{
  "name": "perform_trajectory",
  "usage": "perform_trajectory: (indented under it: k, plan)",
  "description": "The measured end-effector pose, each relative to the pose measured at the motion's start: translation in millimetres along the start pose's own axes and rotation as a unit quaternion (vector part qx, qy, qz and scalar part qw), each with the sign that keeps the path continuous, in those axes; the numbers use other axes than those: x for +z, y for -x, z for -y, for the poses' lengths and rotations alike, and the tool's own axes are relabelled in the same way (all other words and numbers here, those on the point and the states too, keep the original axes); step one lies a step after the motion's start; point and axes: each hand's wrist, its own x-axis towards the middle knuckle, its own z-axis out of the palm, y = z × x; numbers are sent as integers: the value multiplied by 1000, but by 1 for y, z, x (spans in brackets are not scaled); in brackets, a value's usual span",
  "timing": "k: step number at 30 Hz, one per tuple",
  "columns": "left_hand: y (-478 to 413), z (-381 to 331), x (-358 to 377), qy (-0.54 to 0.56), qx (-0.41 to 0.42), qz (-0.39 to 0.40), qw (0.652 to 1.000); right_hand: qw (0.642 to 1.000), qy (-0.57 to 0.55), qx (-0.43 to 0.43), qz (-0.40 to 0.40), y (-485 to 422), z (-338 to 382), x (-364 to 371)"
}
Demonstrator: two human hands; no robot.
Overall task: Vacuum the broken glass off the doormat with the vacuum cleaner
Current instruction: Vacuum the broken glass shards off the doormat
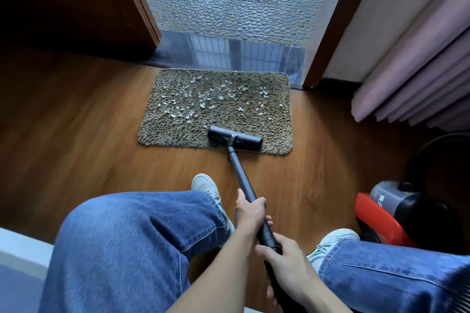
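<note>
A shaggy brown doormat lies on the wood floor in front of the doorway. Several pale glass shards are scattered over its middle and far half. The black vacuum floor head sits on the mat's near edge, right of centre. Its black wand runs back toward me. My left hand grips the wand higher up. My right hand grips the ribbed hose end just behind it. The red and black vacuum body stands on the floor to my right.
My knees in blue jeans and white sneakers flank the wand. A pebbled floor lies beyond the threshold. A brown door is at the left. Pink curtains hang at the right.
</note>
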Motion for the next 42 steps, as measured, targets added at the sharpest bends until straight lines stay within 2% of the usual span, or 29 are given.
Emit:
perform_trajectory:
  k: [14,25,38,42]
  plan:
    - [-19,-19,19,-11,18,58,998,998,-65,3,-19,-14,11,-15]
    - [-36,-14,-12,11,5,17,1000,1000,-4,0,2,-28,24,4]
    - [-101,-86,-47,23,28,13,999,995,-95,26,35,-94,100,18]
    - [-92,-86,-51,32,20,5,999,994,-88,34,50,-83,111,13]
